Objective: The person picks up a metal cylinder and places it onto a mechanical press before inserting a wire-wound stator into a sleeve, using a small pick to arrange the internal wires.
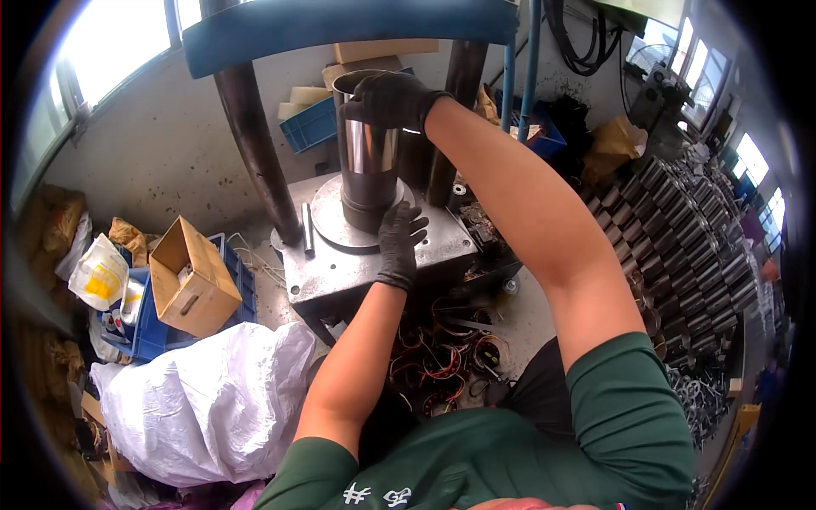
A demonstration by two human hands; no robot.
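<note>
A shiny open-topped metal cylinder (371, 153) stands upright over a darker round block (364, 202) on a round steel plate (327, 210). My right hand (393, 100), in a black glove, curls over the cylinder's upper rim with its fingers closed on it. Low down at the block's right side is my left hand (399, 246), also gloved in black, its fingers spread; whether they touch the block I cannot tell. A short metal rod (308, 230) lies on the steel press table (340, 276), left of the round plate.
Dark press columns (259, 153) flank the cylinder under a blue crossbeam (348, 34). At left are a cardboard box (194, 276), a blue crate (151, 319) and a white sack (208, 404). Stacked metal cylinders (680, 246) fill the right; wired parts (446, 361) lie below the table.
</note>
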